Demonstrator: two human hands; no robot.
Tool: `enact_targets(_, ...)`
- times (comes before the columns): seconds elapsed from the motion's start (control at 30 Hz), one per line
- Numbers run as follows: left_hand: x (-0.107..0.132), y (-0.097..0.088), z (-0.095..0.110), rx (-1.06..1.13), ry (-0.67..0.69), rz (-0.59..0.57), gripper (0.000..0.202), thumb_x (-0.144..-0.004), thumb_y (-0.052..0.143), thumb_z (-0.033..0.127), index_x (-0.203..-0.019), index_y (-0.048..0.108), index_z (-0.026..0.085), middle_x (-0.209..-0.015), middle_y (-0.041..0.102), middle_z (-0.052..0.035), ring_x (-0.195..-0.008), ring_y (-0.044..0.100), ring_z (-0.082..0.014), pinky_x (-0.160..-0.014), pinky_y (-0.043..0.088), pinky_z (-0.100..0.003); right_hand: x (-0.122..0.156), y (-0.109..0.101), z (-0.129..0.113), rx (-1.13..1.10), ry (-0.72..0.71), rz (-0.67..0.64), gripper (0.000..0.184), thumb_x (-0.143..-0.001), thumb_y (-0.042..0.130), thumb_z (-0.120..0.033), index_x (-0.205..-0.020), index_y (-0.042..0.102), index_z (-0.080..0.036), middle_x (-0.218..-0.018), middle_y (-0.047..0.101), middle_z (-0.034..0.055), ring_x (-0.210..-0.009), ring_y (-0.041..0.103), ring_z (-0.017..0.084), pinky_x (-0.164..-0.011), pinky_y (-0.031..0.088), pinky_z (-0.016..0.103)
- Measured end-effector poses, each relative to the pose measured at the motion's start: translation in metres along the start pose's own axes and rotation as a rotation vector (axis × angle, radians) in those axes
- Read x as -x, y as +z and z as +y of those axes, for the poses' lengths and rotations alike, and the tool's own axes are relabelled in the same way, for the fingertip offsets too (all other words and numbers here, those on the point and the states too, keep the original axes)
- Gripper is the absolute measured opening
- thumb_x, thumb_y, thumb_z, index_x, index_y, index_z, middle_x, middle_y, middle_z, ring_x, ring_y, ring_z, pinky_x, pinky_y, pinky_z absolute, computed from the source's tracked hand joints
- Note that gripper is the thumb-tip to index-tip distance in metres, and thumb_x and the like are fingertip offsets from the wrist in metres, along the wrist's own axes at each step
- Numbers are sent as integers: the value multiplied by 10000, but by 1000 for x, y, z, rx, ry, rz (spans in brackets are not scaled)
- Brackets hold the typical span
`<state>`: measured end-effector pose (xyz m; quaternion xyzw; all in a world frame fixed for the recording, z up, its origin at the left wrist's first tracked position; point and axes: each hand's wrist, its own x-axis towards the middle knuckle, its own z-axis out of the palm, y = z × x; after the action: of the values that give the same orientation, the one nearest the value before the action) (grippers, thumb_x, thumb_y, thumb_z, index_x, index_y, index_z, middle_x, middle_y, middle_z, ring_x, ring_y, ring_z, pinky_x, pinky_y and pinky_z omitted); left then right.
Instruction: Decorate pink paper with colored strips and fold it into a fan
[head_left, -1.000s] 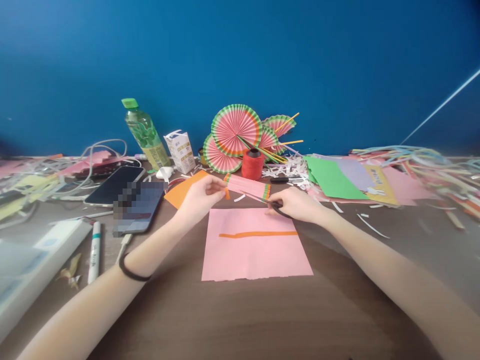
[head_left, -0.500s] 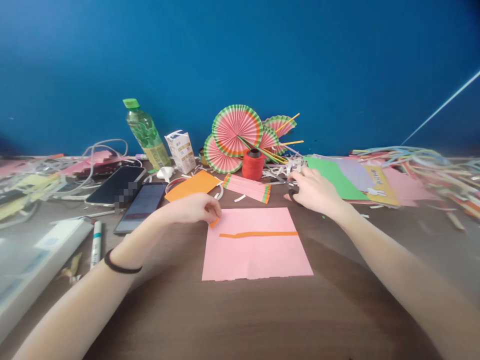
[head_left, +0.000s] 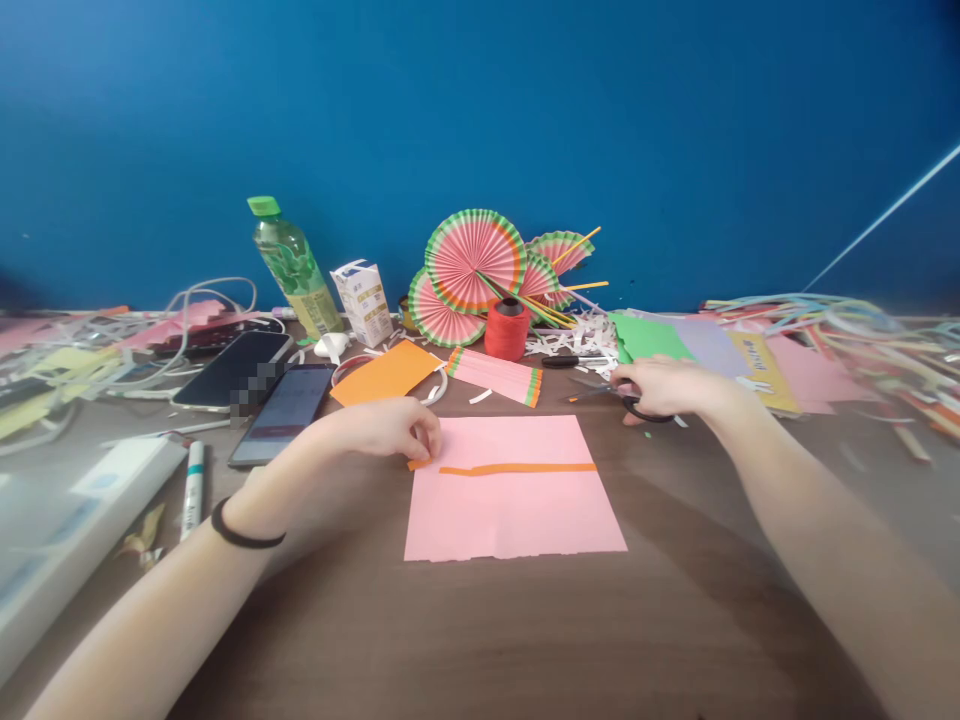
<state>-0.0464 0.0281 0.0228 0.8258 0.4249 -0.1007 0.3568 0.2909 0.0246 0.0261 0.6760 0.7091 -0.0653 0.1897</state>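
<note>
My left hand (head_left: 401, 428) is pinched at the upper left edge of a pink sheet of paper (head_left: 510, 515). A small orange paper strip (head_left: 418, 464) sticks out under its fingertips. Across the pink sheet runs a longer, narrow orange strip (head_left: 525, 468), slightly wavy at its left end. My right hand (head_left: 652, 388) grips a pair of black-handled scissors (head_left: 637, 408) beyond the sheet's upper right corner. The blades point left, a little apart, with a tiny orange scrap by the tip. An orange sheet (head_left: 390, 372) lies behind my left hand.
Folded pink paper with green-orange ends (head_left: 495, 376), a red thread spool (head_left: 506, 330) and round paper fans (head_left: 476, 260) stand behind. Left are a green bottle (head_left: 296, 270), a carton (head_left: 364, 305), phones (head_left: 285, 410) and a marker (head_left: 193, 485). Coloured papers (head_left: 652, 338) lie right.
My right hand has moved right and toward me with the scissors, uncovering a black-handled item and white paper shreds. My left hand has shifted slightly left, the small orange strip with it.
</note>
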Motion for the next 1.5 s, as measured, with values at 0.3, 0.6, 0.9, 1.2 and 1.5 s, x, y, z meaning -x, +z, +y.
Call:
enact_targets(0.3, -2, 3, 4, -1, 18, -9, 100, -641, 529, 200, -693, 610, 174, -687, 601, 29, -621, 514, -108, -565, 369, -197, -9, 8, 15, -90, -76, -41, 670, -519, 685, -363, -1148, 490, -241, -1039, 546, 109, -1023, 464, 331, -679, 417, 354)
enact_targets(0.6, -1, 5, 7, 15, 19, 22, 77, -653, 556, 226, -703, 595, 183, -714, 603, 38, -653, 530, -104, -565, 368, -185, 6, 5, -34, -392, -373, 330, 165, -743, 525, -354, -803, 555, -204, -817, 563, 49, -787, 516, 202, -666, 383, 295)
enact_targets(0.9, -4, 8, 11, -59, 15, 8, 100, -627, 540, 207, -684, 619, 184, -699, 605, 33, -657, 540, -109, -576, 379, -184, 6, 33, -92, -539, -628, 167, 204, -708, 594, -340, -649, 474, -185, -634, 504, -21, -591, 446, 115, -529, 285, 220)
enact_targets(1.2, -5, 12, 11, -17, -11, -2, 103, -616, 534, 248, -690, 567, 185, -702, 592, 24, -640, 528, -125, -537, 363, -201, 5, 31, -87, -571, -630, 105, 279, -700, 585, -441, -661, 471, -190, -663, 496, -15, -612, 448, 126, -534, 290, 229)
enact_targets(1.5, -4, 12, 14, -3, -24, -11, 75, -609, 528, 253, -636, 528, 182, -643, 557, 37, -600, 485, -114, -521, 342, -204, 5, 33, -87, -557, -660, 121, 276, -662, 630, -415, -663, 468, -192, -673, 495, -19, -645, 449, 133, -551, 292, 228)
